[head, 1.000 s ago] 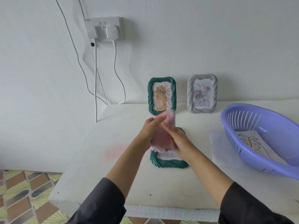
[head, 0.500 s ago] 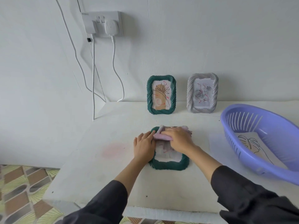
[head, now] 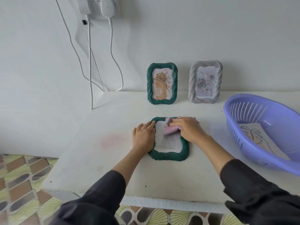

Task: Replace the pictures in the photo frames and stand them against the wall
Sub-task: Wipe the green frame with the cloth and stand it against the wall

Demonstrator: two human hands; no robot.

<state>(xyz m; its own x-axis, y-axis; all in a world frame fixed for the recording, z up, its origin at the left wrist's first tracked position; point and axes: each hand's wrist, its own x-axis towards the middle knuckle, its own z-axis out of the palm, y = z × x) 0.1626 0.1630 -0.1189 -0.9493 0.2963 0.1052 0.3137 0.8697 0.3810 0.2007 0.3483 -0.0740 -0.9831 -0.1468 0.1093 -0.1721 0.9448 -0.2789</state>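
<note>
Green frame, flat (head: pixel 170 156): lies on the white table (head: pixel 97 159) near the table's centre, long axis running 12 to 6 o'clock, with a pale panel showing inside the rope-pattern rim. Pink cloth (head: pixel 168 132): bunched on the upper part of that panel, toward 1 o'clock of the frame. Right hand (head: pixel 189 129): comes in from 4 o'clock with its fingers bent over the pink cloth, gripping it and pressing it down on the frame; the hand hides the frame's upper right corner. Left hand (head: pixel 142 137): flat, fingers straight and together, resting on the frame's left rail at 9 o'clock and holding nothing. Both forearms are in dark sleeves. Standing green frame (head: pixel 150 83): upright against the wall at 12 o'clock, with a line-drawn flower picture inside. Grey frame (head: pixel 193 82): upright against the wall at 1 o'clock, just beside the standing green one but apart from it, with a rose picture inside. Purple basket (head: pixel 233 111): on the table at 3 o'clock, well apart from the flat frame, with a leaf-drawing sheet (head: pixel 253 135) lying in it. Wall socket (head: pixel 103 5): at 11 o'clock, high on the wall, with white cables hanging down. Patterned floor tiles (head: pixel 21 184) show at 8 o'clock.
</note>
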